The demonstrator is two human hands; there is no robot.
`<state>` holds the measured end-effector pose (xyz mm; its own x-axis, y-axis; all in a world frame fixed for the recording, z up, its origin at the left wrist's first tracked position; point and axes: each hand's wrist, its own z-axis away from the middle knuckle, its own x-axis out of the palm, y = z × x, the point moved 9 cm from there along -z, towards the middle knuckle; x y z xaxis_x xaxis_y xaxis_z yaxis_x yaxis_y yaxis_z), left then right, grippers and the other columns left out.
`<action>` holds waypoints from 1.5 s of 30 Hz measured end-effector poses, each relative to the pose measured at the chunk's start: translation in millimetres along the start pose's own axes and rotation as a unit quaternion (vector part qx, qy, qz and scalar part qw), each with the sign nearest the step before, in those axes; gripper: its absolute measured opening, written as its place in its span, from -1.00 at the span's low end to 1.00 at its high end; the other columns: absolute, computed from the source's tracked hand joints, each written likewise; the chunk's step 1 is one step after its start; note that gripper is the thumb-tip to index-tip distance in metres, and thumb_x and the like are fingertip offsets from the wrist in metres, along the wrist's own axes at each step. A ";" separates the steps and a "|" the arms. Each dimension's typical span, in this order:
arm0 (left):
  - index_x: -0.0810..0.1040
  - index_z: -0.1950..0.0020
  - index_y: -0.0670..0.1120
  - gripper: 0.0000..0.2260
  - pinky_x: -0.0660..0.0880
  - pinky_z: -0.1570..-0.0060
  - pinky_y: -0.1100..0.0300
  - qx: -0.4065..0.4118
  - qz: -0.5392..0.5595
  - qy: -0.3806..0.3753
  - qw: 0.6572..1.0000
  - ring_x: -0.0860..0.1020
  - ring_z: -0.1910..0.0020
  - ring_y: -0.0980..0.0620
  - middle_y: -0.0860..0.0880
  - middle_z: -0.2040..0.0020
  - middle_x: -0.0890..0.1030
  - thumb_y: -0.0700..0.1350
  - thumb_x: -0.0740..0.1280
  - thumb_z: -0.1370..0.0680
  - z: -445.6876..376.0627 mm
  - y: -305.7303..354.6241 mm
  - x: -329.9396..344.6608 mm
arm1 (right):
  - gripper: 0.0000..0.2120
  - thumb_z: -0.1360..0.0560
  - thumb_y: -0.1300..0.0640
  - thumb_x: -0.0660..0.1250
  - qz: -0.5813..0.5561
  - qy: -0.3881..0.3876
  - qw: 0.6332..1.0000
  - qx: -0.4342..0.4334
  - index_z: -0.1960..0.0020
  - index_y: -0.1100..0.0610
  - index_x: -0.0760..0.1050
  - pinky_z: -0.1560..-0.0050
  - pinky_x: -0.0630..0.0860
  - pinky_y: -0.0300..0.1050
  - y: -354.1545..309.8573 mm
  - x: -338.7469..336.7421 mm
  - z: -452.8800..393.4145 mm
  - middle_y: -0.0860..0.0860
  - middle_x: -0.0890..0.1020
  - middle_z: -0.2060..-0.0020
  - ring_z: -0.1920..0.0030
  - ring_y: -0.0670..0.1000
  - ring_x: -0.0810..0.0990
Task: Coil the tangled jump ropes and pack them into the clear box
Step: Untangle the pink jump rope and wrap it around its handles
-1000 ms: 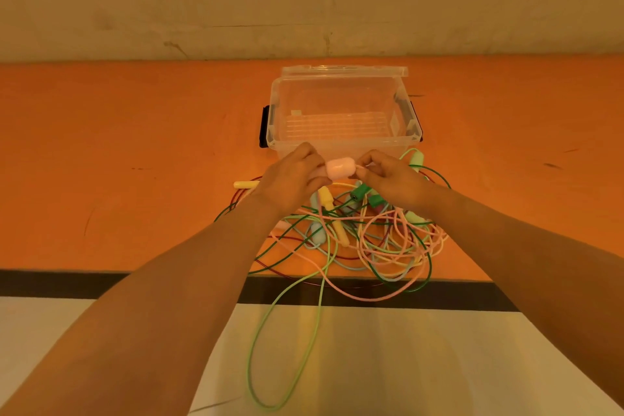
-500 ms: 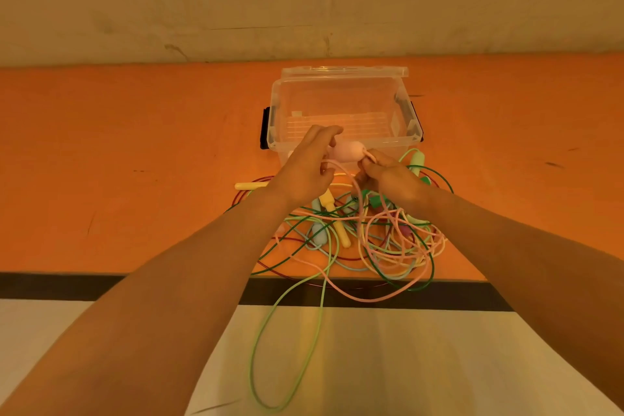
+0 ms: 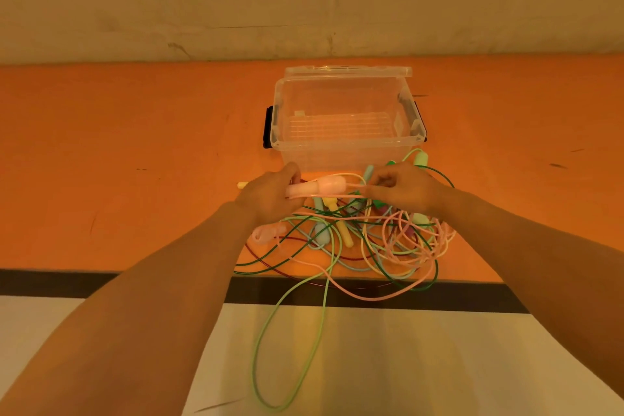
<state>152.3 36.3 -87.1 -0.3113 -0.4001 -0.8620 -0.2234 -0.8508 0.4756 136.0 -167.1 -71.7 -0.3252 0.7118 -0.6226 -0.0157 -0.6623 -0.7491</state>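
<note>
A tangle of jump ropes (image 3: 378,240) in pink, green, blue, yellow and dark red lies on the orange table just in front of the clear box (image 3: 344,152), which stands open and holds nothing. My left hand (image 3: 270,192) grips a pink handle (image 3: 324,186) that lies level above the pile. My right hand (image 3: 401,187) pinches the pink cord beside the handle's right end, with a strand running back along the handle. A second pink handle (image 3: 266,234) rests on the table under my left wrist.
The box lid (image 3: 347,71) is hinged back toward the wall. A light green loop (image 3: 287,341) hangs over the table's dark front edge (image 3: 101,284) toward the pale floor. Bare orange tabletop (image 3: 118,162) stretches to the left and right of the pile.
My left hand has dropped and closed round the pink handle, which now lies level. My right hand has shifted right, drawing the pink cord alongside the handle.
</note>
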 end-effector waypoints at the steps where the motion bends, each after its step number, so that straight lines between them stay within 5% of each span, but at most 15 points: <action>1: 0.31 -0.02 0.00 -0.75 0.26 0.35 0.15 -0.001 -0.047 -0.004 0.999 0.47 0.23 -0.05 0.01 0.20 0.51 0.02 0.36 -0.51 2.6 -1.6 -1.5 | -0.81 -0.47 0.03 0.43 0.013 -0.001 1.000 -0.003 0.15 0.16 0.62 0.40 0.36 -0.30 1.6 -1.9 1.5 0.09 0.59 0.33 0.36 -0.03 0.48; 6: 0.43 -0.10 0.03 -0.81 0.26 0.25 0.17 -0.026 -0.158 0.023 0.987 0.49 0.04 -0.05 0.01 0.06 0.50 -0.03 0.32 -0.51 0.3 -3.3 -8.7 | -0.86 -0.42 0.12 0.49 0.006 0.064 0.996 -0.054 0.15 0.19 0.61 0.33 0.37 -0.18 -0.9 -20.3 -3.1 0.07 0.54 0.37 0.40 -0.12 0.43; 9: 0.44 -0.08 -0.05 -0.85 0.26 0.26 0.16 -0.021 -0.085 0.070 0.994 0.46 0.11 -0.07 0.01 0.12 0.45 -0.05 0.27 -0.54 -2.5 -1.7 -12.9 | -0.76 -0.56 0.07 0.30 0.009 0.149 0.984 -0.094 0.09 0.25 0.57 0.40 0.37 -0.11 -11.3 -37.3 -3.7 0.21 0.49 0.39 0.44 -0.03 0.43; 12: 0.41 0.12 -0.06 -0.89 0.28 0.27 0.15 -0.013 -0.047 0.059 0.997 0.45 0.18 -0.07 -0.01 0.19 0.45 -0.05 0.26 -0.56 -1.2 -9.7 -8.9 | -0.73 -0.63 0.06 0.17 0.033 0.166 0.981 -0.093 0.01 0.23 0.55 0.41 0.38 -0.35 -4.1 -44.8 -2.8 0.09 0.58 0.29 0.39 0.00 0.56; 18: 0.44 0.19 -0.07 -0.86 0.36 0.29 0.13 -0.061 -0.053 0.030 0.996 0.46 0.25 -0.08 -0.04 0.26 0.49 -0.09 0.39 -0.43 9.7 -30.7 -4.9 | -0.64 -0.64 -0.02 0.09 0.065 0.213 0.974 -0.045 -0.01 0.22 0.53 0.22 0.52 0.01 23.7 -59.8 -0.5 0.10 0.67 0.26 0.32 0.14 0.60; 22: 0.52 0.18 -0.05 -0.89 0.34 0.28 0.15 -0.061 0.016 0.050 0.997 0.47 0.23 -0.06 -0.03 0.27 0.50 -0.12 0.44 -0.40 4.3 -18.5 -11.4 | -0.62 -0.65 -0.04 0.06 0.107 0.264 0.958 -0.011 -0.05 0.20 0.53 0.21 0.49 0.03 27.4 -73.3 -1.0 0.15 0.66 0.17 0.23 0.17 0.57; 25: 0.58 -0.02 -0.06 -0.85 0.42 0.21 0.10 -0.048 -0.025 0.035 0.998 0.51 0.14 -0.07 -0.06 0.16 0.56 -0.09 0.39 -0.47 3.2 -9.7 -10.3 | -0.70 -0.61 0.15 0.16 0.227 0.190 0.953 0.063 -0.31 0.23 0.39 0.09 0.44 0.01 40.2 -61.1 -6.0 0.27 0.55 -0.12 -0.08 0.27 0.51; 29: 0.54 -0.13 -0.01 -0.78 0.38 0.23 0.14 -0.021 -0.129 0.033 0.991 0.54 0.06 -0.09 -0.07 0.03 0.62 -0.02 0.33 -0.51 3.9 1.6 -10.9 | -0.25 -0.49 0.12 0.38 0.247 0.036 0.967 -0.056 -0.54 0.12 0.05 -0.38 0.21 0.01 8.6 -18.0 -1.7 0.16 0.24 -0.46 -0.44 0.17 0.19; 33: 0.55 -0.09 -0.04 -0.78 0.38 0.21 0.14 0.019 -0.164 0.033 0.986 0.55 0.05 -0.10 -0.07 0.04 0.61 0.03 0.30 -0.52 -0.8 29.0 -6.9 | -0.27 -0.49 -0.05 0.39 0.251 0.015 0.950 -0.183 -0.53 0.04 0.10 -0.36 0.20 -0.10 -35.9 12.1 4.9 0.08 0.31 -0.43 -0.42 0.08 0.25; 38: 0.55 -0.04 -0.04 -0.76 0.37 0.22 0.15 0.065 -0.165 0.047 0.983 0.53 0.07 -0.07 -0.01 0.14 0.56 0.08 0.32 -0.50 -2.0 55.2 -9.0 | -0.51 -0.54 -0.08 0.29 0.263 -0.010 0.956 -0.128 -0.39 0.07 0.30 -0.03 0.45 -0.01 -32.6 25.8 -3.8 0.08 0.50 -0.21 -0.15 0.14 0.50; 42: 0.49 -0.08 0.01 -0.63 0.43 0.20 0.12 0.048 -0.059 -0.037 0.996 0.50 0.16 -0.01 0.08 0.22 0.49 0.12 0.48 -0.38 -4.4 46.1 6.3 | -0.61 -0.57 -0.01 0.25 0.292 0.019 0.945 -0.144 -0.35 0.09 0.32 0.13 0.38 -0.06 -31.6 18.1 0.2 0.08 0.46 -0.14 -0.06 0.13 0.49; 45: 0.46 -0.15 0.02 -0.46 0.43 0.15 0.13 0.045 0.051 -0.073 0.995 0.49 0.09 0.02 0.04 0.06 0.51 0.08 0.58 -0.28 -7.5 45.2 14.9 | -0.60 -0.57 0.03 0.26 0.267 0.031 0.951 -0.153 -0.37 0.09 0.32 0.13 0.36 -0.05 -28.2 11.1 1.8 0.09 0.43 -0.11 -0.04 0.13 0.48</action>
<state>144.4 -10.6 -79.8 -0.4658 -0.4241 -0.7767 -0.2633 -0.7715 0.5792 131.1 -140.9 -57.1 -0.1541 0.3124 -0.9374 0.4152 -0.8404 -0.3484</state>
